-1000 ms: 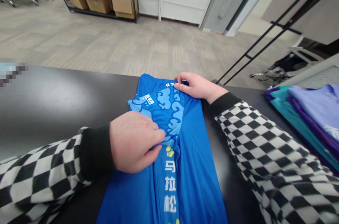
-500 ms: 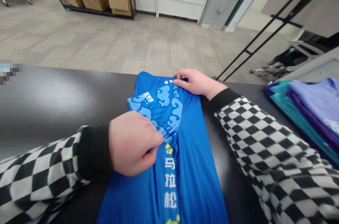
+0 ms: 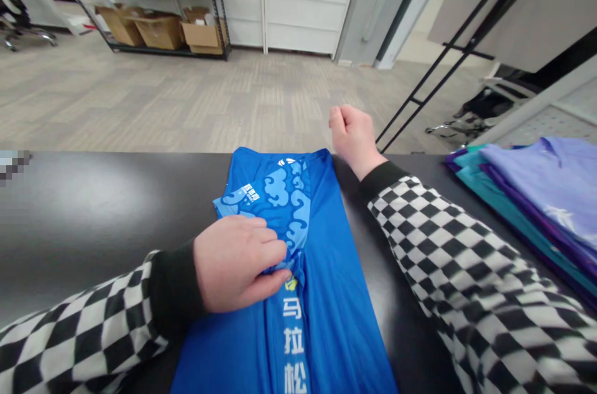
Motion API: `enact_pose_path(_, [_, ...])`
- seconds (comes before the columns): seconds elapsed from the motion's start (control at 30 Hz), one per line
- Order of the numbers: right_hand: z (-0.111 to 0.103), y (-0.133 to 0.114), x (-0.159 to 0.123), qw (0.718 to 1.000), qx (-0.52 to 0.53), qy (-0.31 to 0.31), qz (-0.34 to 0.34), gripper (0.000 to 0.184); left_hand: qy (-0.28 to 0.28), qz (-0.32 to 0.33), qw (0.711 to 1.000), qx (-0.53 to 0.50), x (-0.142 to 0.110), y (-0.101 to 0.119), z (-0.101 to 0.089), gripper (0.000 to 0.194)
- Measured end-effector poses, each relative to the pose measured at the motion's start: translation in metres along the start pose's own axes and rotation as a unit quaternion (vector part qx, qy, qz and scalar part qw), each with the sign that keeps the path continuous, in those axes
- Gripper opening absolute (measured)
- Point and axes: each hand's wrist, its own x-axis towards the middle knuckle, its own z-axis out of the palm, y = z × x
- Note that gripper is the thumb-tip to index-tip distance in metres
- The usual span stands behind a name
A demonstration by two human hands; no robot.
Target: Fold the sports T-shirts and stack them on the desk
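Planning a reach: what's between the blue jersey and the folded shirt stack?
In the head view, the right forearm's checkered sleeve and black tabletop lie between the blue marathon jersey and the stack of folded shirts.

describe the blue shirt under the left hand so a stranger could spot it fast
On the black table, a bright blue jersey lies flat by itself, under the left hand. Its folded-over part carries a cloud pattern in lighter blue. Unlike the purple and teal garments stacked at the table's right end, it has white Chinese characters running down its length.
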Motion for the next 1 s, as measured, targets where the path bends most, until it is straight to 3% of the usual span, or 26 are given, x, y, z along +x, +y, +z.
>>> enact_pose_path(0.03, [-0.002,0.005,0.003,0.999,-0.026,0.023,0.007,0.051,-0.002,0.001,1.000,-0.012,0.000,-0.001,0.001,0.037])
enact_pose_path(0.1, [-0.005,0.012,0.006,0.999,-0.053,0.005,0.007,0.045,0.042,-0.014,0.998,-0.034,-0.001,-0.005,-0.001,0.035])
enact_pose_path(0.17, [-0.005,0.016,0.006,0.996,-0.050,-0.071,-0.005,0.042,0.117,-0.058,0.991,-0.038,-0.002,-0.012,-0.003,0.025])
enact_pose_path(0.23, [-0.004,0.015,0.005,0.986,-0.039,-0.162,-0.012,0.045,0.155,-0.105,0.982,-0.017,-0.003,-0.022,-0.001,0.021])
enact_pose_path(0.33, [-0.002,0.012,0.006,0.964,-0.063,-0.259,0.005,0.054,0.102,-0.151,0.983,0.029,-0.006,-0.038,0.009,0.040])
enact_pose_path(0.47, [-0.001,0.009,0.011,0.946,-0.127,-0.296,0.034,0.065,0.026,-0.198,0.978,0.060,-0.009,-0.042,0.023,0.056])
enact_pose_path(0.53, [0.000,0.006,0.013,0.942,-0.121,-0.313,0.031,0.058,0.017,-0.209,0.976,0.062,-0.009,-0.039,0.024,0.057])
enact_pose_path(0.6, [0.002,0.004,0.012,0.940,-0.087,-0.330,0.030,0.039,0.021,-0.212,0.975,0.057,-0.008,-0.036,0.023,0.056])
enact_pose_path(0.67, [0.005,0.004,0.010,0.945,-0.041,-0.323,0.041,0.025,0.037,-0.211,0.976,0.045,-0.006,-0.037,0.021,0.053])
enact_pose_path(0.8, [0.012,0.011,0.006,0.966,0.020,-0.251,0.065,0.024,0.072,-0.235,0.969,0.028,-0.004,-0.058,0.017,0.056])
enact_pose_path(0.93, [0.020,0.017,0.005,0.979,0.002,-0.202,0.010,0.021,0.024,-0.256,0.966,0.040,-0.005,-0.085,0.012,0.062])
enact_pose_path(1.0, [0.023,0.017,0.007,0.982,-0.018,-0.185,-0.021,0.022,0.033,-0.247,0.968,0.035,-0.004,-0.098,0.008,0.062])
